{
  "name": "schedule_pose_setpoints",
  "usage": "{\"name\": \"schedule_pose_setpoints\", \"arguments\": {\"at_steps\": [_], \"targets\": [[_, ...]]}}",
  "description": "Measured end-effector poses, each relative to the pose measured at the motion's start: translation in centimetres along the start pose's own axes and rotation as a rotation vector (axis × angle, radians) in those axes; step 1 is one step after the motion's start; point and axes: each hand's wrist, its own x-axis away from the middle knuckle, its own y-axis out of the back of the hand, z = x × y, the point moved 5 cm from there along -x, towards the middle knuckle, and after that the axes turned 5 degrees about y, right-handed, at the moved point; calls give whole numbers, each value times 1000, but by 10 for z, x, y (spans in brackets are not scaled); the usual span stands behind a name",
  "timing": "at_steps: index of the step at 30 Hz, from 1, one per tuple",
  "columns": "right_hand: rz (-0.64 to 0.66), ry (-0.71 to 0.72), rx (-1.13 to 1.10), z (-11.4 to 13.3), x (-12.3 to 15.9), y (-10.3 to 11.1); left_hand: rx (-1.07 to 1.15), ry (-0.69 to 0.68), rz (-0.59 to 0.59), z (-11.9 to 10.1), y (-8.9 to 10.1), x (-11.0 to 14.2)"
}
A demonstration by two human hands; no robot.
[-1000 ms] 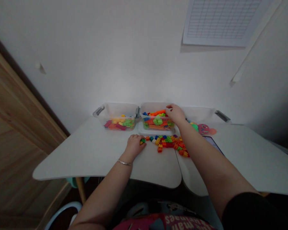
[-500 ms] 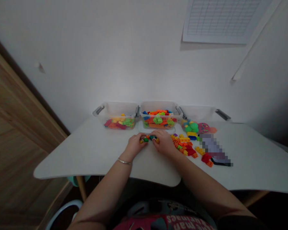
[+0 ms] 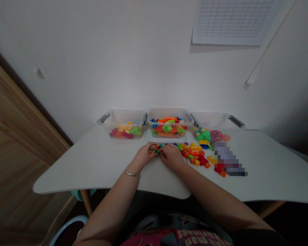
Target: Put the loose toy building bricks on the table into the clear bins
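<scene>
My left hand [image 3: 144,156], with a bracelet at its wrist, rests on the table with fingers curled round small toy building bricks; yellow and green [image 3: 157,151] show at its fingertips. Facing it, my right hand [image 3: 172,158] is closed, its fingertips pinching at the same green brick and almost touching the left thumb. Its fingers partly hide what they grip. Just behind and to the right spreads a pile of loose toy bricks [image 3: 195,155], mostly orange, red and yellow. Beyond the hands, a clear box of bricks [image 3: 166,131] stands on a white lid [image 3: 156,138].
Left of the middle box is another clear box of bricks [image 3: 125,131]. On the right, a third clear box [image 3: 212,119] holds round green and pink toys. A blurred-out phone [image 3: 227,159] lies on the white table [image 3: 97,167]. The wall [image 3: 133,68] rises directly behind the boxes.
My right hand has come back from the middle box to the table and moved left to meet my left hand. The left hand stays in place, keeping its grip on the small bricks.
</scene>
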Motion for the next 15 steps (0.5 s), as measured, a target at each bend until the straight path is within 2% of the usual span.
{"name": "schedule_pose_setpoints", "arguments": {"at_steps": [6, 9, 11, 15], "targets": [[5, 71, 5, 3, -1, -4, -21, 31, 31, -2, 0, 2], [0, 48, -10, 0, -1, -6, -2, 42, 42, -1, 0, 3], [-14, 15, -43, -3, -1, -6, -7, -2, 43, -3, 1, 2], [-30, -30, -92, -5, -1, -3, -188, -56, -79, -6, 13, 2]]}}
